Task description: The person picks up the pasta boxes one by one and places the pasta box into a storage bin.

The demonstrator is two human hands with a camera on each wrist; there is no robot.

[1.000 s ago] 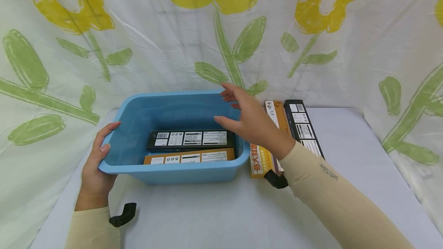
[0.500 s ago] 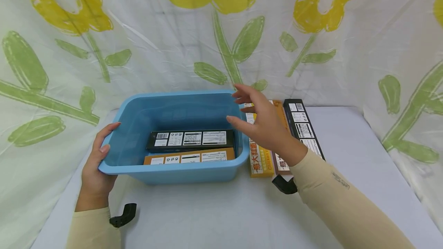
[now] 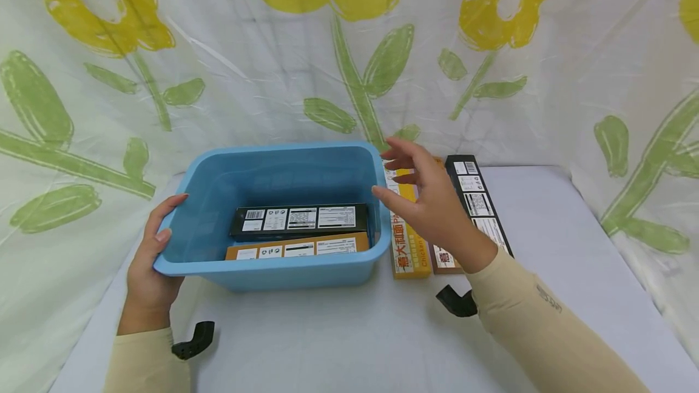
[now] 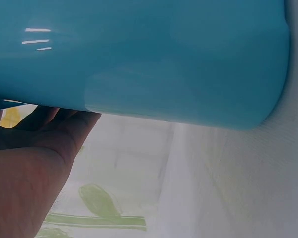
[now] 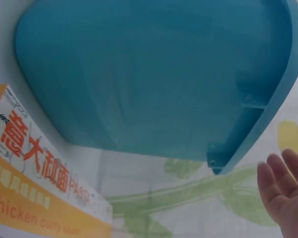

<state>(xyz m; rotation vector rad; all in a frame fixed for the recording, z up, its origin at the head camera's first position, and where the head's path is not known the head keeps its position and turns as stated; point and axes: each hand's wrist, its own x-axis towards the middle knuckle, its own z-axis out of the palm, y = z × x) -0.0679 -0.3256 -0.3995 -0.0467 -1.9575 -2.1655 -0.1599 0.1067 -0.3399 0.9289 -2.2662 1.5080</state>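
Note:
A light-blue plastic tub [image 3: 300, 276] stands on the white-covered table. My left hand [image 3: 150, 268] grips its left rim, thumb on top; the left wrist view has those fingers under the edge. Inside lie a black box [image 3: 297, 222] with white label panels and an orange-brown box [image 3: 299, 248]. My right hand [image 3: 431, 208], fingers spread and loosely bent, hovers by the right rim, holding nothing. In the right wrist view a gap shows between its fingertips and the tub. Below that hand is a yellow and white pasta box [image 3: 411, 253], marked chicken curry.
Right of the pasta box lie a brown box [image 3: 445, 262], mostly covered by my right hand, and another black box [image 3: 480, 202]. A white curtain [image 3: 262, 90] with yellow flowers hangs behind the table. Black curved pieces [image 3: 195, 339] stick out from both wrists.
My right hand has moved right, from over the tub's right part to beside its right rim. The left hand keeps its grip, and the tub and boxes stay in place.

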